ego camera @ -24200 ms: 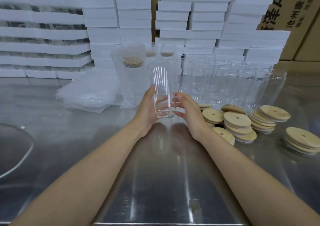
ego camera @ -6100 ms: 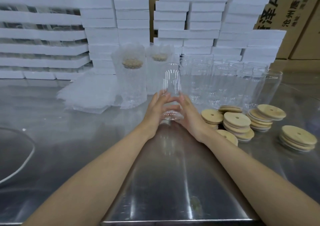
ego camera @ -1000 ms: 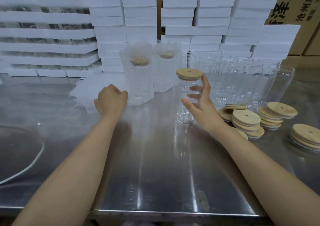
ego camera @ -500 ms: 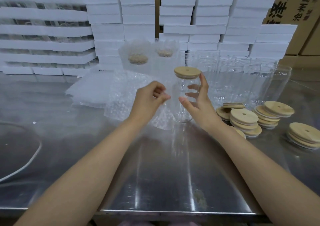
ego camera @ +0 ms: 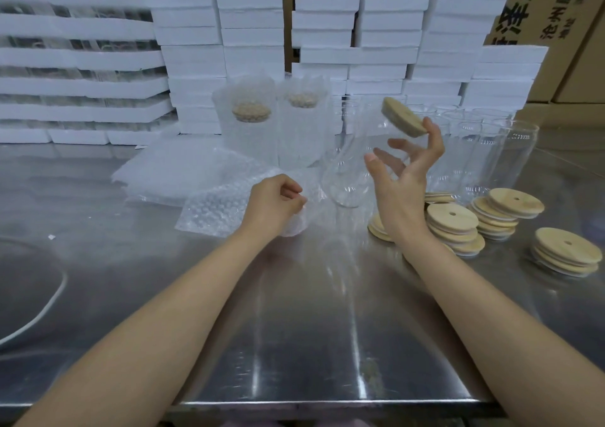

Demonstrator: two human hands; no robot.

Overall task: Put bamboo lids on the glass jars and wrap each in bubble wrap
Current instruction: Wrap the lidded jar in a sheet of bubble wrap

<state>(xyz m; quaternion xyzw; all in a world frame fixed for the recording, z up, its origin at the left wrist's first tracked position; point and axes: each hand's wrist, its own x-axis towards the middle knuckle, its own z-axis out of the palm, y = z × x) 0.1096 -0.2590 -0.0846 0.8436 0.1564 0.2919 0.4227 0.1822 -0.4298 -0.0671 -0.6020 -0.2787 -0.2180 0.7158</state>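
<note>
My right hand (ego camera: pixel 403 177) holds a clear glass jar (ego camera: pixel 347 184) tilted above the steel table, fingers curled round its body. The jar's bamboo lid (ego camera: pixel 404 117) points up and to the right. My left hand (ego camera: pixel 277 204) pinches the edge of a bubble wrap sheet (ego camera: pixel 214 210) that lies on the table just left of the jar. Two wrapped, lidded jars (ego camera: pixel 250 128) stand upright behind the sheet. A row of empty glass jars (ego camera: pixel 491 155) stands at the back right.
Stacks of bamboo lids (ego camera: pixel 455 227) lie right of my right wrist, with another stack (ego camera: pixel 566 256) further right. A pile of bubble wrap sheets (ego camera: pixel 170 171) lies back left. White foam boxes (ego camera: pixel 252 33) and cardboard cartons (ego camera: pixel 556 27) wall off the back. A white cable (ego camera: pixel 36 318) curves at the left.
The lidded jar has gone from standing upright to tilted and lifted in my right hand. My left hand has drawn the bubble wrap sheet a little lower, close to the jar's base.
</note>
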